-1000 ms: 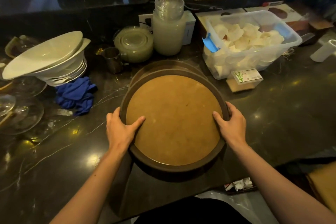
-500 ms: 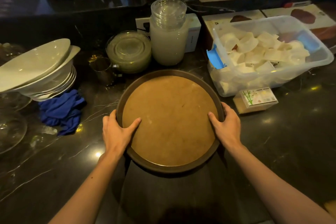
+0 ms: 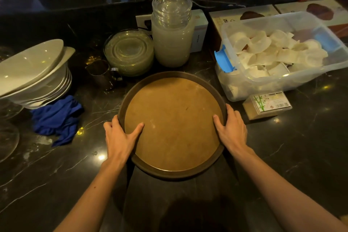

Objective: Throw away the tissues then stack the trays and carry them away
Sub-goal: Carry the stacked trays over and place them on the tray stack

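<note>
A round brown tray [image 3: 173, 124] with a dark raised rim lies on the black marble counter, straight in front of me. In the earlier frames a second tray rim showed under it; now only one rim is visible. My left hand [image 3: 120, 137] grips the left rim, thumb inside on the tray floor. My right hand [image 3: 232, 131] grips the right rim the same way. No tissues lie on the tray.
White bowls [image 3: 33, 73] are stacked at left beside a blue cloth [image 3: 56, 118]. Behind the tray stand a metal cup [image 3: 99, 74], glass plates [image 3: 130, 52] and a tall jar [image 3: 172, 39]. A clear plastic bin [image 3: 278, 56] and a small box [image 3: 267, 104] sit right.
The tray, held in both hands, has slid away from the counter's near edge toward the glassware. The lower rim seen one second ago is hidden under it.
</note>
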Tool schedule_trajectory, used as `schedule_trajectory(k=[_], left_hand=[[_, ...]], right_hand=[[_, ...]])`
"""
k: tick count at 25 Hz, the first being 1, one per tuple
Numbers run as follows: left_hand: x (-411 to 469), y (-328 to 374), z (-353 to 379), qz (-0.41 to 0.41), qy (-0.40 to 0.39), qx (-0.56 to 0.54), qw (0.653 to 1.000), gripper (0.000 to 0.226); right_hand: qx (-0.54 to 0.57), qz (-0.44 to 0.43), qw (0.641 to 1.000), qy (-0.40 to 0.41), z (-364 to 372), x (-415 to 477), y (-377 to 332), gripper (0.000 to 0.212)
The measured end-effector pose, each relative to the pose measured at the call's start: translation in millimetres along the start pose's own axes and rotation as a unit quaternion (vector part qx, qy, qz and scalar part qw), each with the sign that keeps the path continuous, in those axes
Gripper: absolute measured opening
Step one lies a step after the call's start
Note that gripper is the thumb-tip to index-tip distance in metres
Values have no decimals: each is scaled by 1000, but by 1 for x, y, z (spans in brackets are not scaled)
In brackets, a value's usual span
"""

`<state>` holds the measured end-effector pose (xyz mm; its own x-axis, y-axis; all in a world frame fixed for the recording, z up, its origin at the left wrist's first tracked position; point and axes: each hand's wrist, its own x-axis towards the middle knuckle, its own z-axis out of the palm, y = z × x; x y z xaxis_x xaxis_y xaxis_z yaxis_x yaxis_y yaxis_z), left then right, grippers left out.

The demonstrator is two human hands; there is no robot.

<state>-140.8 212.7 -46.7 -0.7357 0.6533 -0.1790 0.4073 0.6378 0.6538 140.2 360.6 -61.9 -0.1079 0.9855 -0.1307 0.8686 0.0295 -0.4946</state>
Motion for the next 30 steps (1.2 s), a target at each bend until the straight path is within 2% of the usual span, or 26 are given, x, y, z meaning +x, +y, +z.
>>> schedule_trajectory(k=[7,15,17,20,26,30], left_hand=[[-4,1,1,-14,-16,50,999,90],[5,12,-8,-86,-46,113,989,82],[7,13,-6,-91,-46,97,990,84],[1,4,3,-54,-17,68,996,82],[-14,-20,16,-49,24,-66,996,53],[-9,-20,17,-40,37,-54,997,42]], right_hand=[[-109,-18,994,-17,-13,3,-10,52],[-29,25,999,-35,3,-7,-10,53],[-20,28,999,-36,4,-8,-10,53],[-10,29,999,-36,3,-11,-8,54],[-13,32,999,-29,6,-19,-6,55],[-50,8,998,-39,5,-17,-6,58]])
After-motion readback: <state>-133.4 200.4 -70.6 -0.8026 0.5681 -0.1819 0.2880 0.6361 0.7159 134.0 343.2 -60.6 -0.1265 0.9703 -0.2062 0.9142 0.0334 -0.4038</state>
